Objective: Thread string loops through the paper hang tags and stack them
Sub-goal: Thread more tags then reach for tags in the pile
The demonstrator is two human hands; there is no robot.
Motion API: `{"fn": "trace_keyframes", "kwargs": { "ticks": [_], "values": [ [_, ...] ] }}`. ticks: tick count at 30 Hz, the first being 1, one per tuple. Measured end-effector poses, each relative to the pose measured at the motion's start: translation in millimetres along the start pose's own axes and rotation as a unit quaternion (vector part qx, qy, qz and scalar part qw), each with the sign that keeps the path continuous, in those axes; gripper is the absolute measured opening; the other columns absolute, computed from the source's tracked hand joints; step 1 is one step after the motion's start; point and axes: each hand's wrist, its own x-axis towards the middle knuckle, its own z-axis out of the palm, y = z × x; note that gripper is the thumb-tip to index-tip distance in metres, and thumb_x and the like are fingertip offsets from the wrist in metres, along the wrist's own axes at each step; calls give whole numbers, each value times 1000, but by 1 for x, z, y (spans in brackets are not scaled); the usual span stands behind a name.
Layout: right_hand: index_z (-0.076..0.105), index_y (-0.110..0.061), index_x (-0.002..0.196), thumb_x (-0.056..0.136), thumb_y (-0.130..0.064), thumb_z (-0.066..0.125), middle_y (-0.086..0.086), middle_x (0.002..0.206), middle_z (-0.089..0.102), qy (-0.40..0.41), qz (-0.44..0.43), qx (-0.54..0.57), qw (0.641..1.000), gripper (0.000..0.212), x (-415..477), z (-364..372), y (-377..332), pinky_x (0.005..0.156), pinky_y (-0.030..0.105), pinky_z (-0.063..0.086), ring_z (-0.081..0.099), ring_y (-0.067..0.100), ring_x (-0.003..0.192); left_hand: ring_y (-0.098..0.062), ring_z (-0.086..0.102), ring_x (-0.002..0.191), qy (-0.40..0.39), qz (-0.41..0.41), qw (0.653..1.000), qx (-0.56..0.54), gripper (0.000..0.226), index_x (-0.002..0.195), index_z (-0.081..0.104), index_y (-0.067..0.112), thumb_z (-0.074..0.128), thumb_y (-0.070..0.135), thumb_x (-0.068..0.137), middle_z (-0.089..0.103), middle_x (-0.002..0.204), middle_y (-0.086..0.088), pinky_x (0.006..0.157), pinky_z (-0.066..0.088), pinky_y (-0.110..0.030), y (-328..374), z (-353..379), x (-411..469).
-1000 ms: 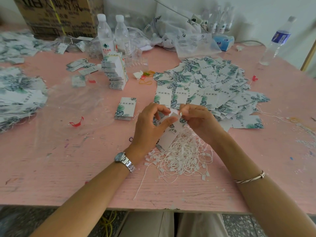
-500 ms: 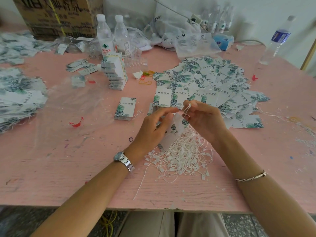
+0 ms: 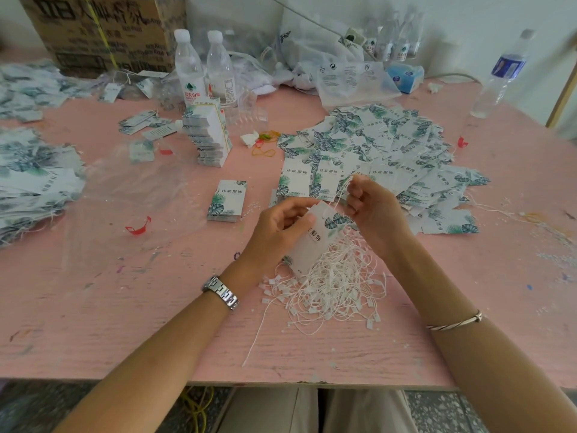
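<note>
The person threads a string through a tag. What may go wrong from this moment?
1. The right hand pinches the string directly over the tangled pile of strings; pulling may drag other loops along.
2. The left hand grips the tag near its top; a hard pull might tear the paper there.
3. The spread tags lie right behind the hands and could snag.

I read the table as pink-painted wood, grain showing, matt and scuffed. The hang tag looks like smooth matt paper; the string loops are thin white cord with small plastic tabs. The watch and bangle gleam as polished metal; the bottles are clear glossy plastic.
</note>
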Motion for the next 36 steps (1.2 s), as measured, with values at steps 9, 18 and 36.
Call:
{"fn": "trace_keyframes", "kwargs": {
  "ticks": [9,18,36],
  "values": [
    [65,-4,95,94,-3,63,4,73,64,-36,-79,-176,980,3,-6,4,13,65,26,42,52,13,61,-4,66,85,114,20,988,-103,18,105,65,17,65,3,94,71,88,9,73,54,-19,0,-5,7],
    [63,-5,105,89,-21,70,-4,80,70,-169,-87,-260,947,23,-15,13,15,67,24,51,60,13,67,1,65,82,244,69,966,-53,11,96,62,21,70,15,93,68,86,13,70,50,-15,-4,-9,8],
    [72,-8,97,92,0,65,-1,90,69,110,-349,-421,830,12,-2,-9,5,62,18,46,60,5,75,-6,59,68,189,80,979,-23,20,88,60,16,51,22,105,67,82,7,63,44,-12,-7,-9,5]
  ]
}}
